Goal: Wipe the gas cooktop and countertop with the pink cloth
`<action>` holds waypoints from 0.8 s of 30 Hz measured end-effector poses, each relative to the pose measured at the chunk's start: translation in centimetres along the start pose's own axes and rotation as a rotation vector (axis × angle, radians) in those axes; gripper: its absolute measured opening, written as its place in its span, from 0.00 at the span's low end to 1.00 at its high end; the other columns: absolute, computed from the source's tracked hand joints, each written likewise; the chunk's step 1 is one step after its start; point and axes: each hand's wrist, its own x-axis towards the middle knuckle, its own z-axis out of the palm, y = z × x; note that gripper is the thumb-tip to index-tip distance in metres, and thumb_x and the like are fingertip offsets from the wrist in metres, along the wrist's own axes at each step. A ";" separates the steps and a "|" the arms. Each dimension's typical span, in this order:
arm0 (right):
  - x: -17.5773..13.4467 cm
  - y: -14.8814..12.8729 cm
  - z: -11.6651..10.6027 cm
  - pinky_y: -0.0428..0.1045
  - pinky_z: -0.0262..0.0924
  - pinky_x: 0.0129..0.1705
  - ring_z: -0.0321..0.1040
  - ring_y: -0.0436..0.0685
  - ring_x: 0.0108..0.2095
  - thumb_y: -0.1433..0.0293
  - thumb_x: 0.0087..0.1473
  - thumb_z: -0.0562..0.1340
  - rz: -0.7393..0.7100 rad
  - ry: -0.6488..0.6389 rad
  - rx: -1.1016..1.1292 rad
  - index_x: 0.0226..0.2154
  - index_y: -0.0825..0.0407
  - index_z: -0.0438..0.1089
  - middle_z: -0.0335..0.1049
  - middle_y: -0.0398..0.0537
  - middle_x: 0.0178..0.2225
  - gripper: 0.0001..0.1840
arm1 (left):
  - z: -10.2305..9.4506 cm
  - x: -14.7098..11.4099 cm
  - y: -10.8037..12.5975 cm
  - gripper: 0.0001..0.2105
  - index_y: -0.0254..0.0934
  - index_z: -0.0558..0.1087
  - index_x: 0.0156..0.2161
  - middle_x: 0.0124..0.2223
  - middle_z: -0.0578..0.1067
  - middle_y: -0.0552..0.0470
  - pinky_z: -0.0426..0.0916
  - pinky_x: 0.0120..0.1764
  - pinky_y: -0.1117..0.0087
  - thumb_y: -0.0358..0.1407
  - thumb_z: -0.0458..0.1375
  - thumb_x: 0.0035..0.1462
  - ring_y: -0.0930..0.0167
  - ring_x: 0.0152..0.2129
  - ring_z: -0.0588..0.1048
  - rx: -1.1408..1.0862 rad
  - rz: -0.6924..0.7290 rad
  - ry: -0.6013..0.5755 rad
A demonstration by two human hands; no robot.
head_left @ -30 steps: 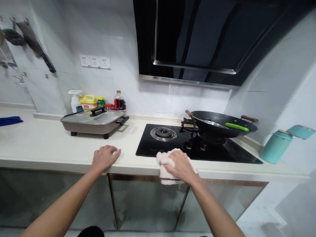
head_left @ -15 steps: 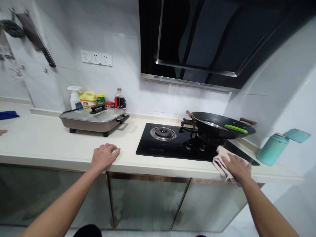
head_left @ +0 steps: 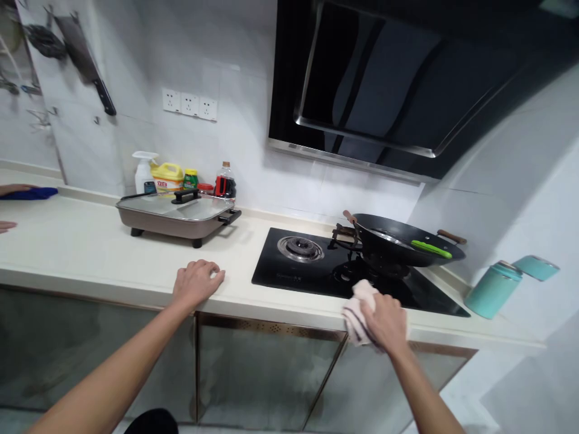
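Through the head camera I see my left hand [head_left: 198, 281] resting on the pale counter [head_left: 90, 247], fingers loosely curled, thumb apart, then the black cooktop [head_left: 312, 274], and at its front a crumpled, pale-pink, dark-lined cloth [head_left: 357, 314] draping over the counter's edge, clutched by my right hand's [head_left: 386, 319] fingers.

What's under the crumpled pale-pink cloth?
Below the bare right hand, the cloth overlaps the black glass cooktop and hangs past the white countertop edge. The surface directly beneath is covered, so unseen.

Crumpled pale pink cloth [head_left: 355, 320] draped over counter's front edge [head_left: 289, 310]
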 end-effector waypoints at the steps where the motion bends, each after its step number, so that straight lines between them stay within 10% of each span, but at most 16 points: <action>1: -0.1 -2.6 -0.1 0.62 0.61 0.47 0.69 0.73 0.48 0.52 0.67 0.48 -0.103 -0.008 0.034 0.44 0.50 0.73 0.74 0.63 0.45 0.25 | 0.0 -0.1 -0.1 0.20 0.43 0.81 0.41 0.54 0.80 0.44 0.62 0.55 0.54 0.49 0.50 0.61 0.53 0.53 0.72 0.002 0.002 0.008; 5: -0.3 -11.1 -0.8 0.58 0.59 0.48 0.68 0.66 0.47 0.51 0.67 0.51 -0.340 -0.002 0.138 0.41 0.48 0.72 0.74 0.55 0.43 0.22 | 0.3 -0.2 -0.5 0.19 0.43 0.81 0.42 0.54 0.80 0.44 0.62 0.55 0.55 0.47 0.50 0.62 0.55 0.54 0.72 0.013 0.019 0.025; 9: 0.2 -12.6 -1.3 0.55 0.56 0.49 0.67 0.63 0.46 0.54 0.67 0.54 -0.490 -0.051 0.287 0.41 0.48 0.71 0.74 0.52 0.42 0.18 | 0.5 -0.2 -1.0 0.18 0.43 0.81 0.42 0.55 0.80 0.45 0.62 0.55 0.55 0.46 0.49 0.62 0.56 0.53 0.73 0.005 0.042 0.022; 20: 4.7 7.8 0.2 0.63 0.59 0.50 0.66 0.71 0.50 0.52 0.67 0.47 -0.003 -0.129 -0.026 0.48 0.47 0.77 0.71 0.60 0.49 0.29 | 0.7 0.0 -1.2 0.18 0.44 0.80 0.42 0.54 0.80 0.47 0.63 0.53 0.56 0.47 0.49 0.62 0.55 0.53 0.73 0.024 0.044 -0.007; 24: 7.9 11.2 1.4 0.68 0.58 0.53 0.65 0.75 0.54 0.48 0.66 0.49 0.088 -0.082 -0.202 0.53 0.43 0.78 0.67 0.63 0.53 0.30 | 0.7 0.0 -1.2 0.19 0.44 0.80 0.42 0.54 0.80 0.47 0.64 0.52 0.56 0.47 0.49 0.61 0.55 0.52 0.74 0.021 0.043 0.001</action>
